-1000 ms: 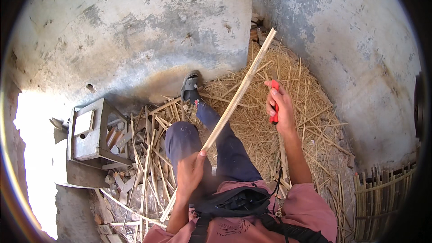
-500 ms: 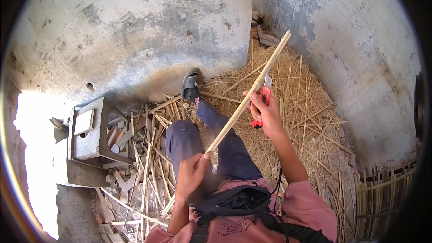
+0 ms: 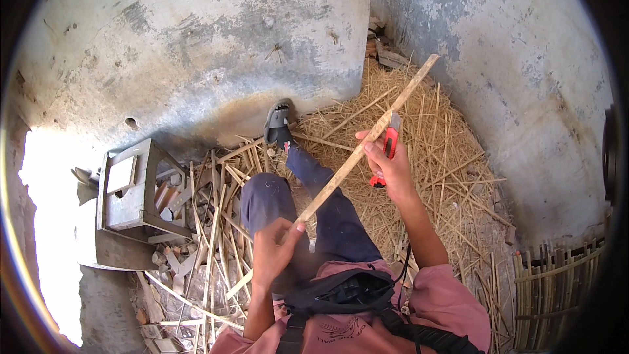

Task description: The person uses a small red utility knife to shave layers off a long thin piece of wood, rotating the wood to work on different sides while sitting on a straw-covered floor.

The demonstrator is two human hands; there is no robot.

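Clasped around the near end of a pale wooden strip [image 3: 340, 173], the left hand [image 3: 274, 249] sits above the left knee, thumb lying on the strip and fingers curled beneath it. Fingers of the right hand [image 3: 391, 169] are wrapped about a red utility knife [image 3: 391, 141], its blade pointing away from the body and lying just beside the strip; the right thumb and forefinger also meet the strip past its middle, though how firmly they pinch it cannot be told. Held off the floor [image 3: 493, 236], the strip slants from the left hand up and to the right, crossing in front of the dark blue trousers [image 3: 337, 213], its far end over the straw heap [image 3: 452, 134] near the floor's far right corner. One grey shoe [image 3: 278, 118] stands by the floor's far edge, close to the stained wall [image 3: 229, 39]. Toward the floor's left edge sits a worn wooden box [image 3: 131, 190] with a hollow side, and beside it loose strips [image 3: 213, 236] lie crisscrossed over rubble. Near the floor's right edge a slatted panel [image 3: 557, 295] stands against the other wall [image 3: 511, 72]. Across the pink shirt [image 3: 445, 295] hangs a black bag [image 3: 341, 294].
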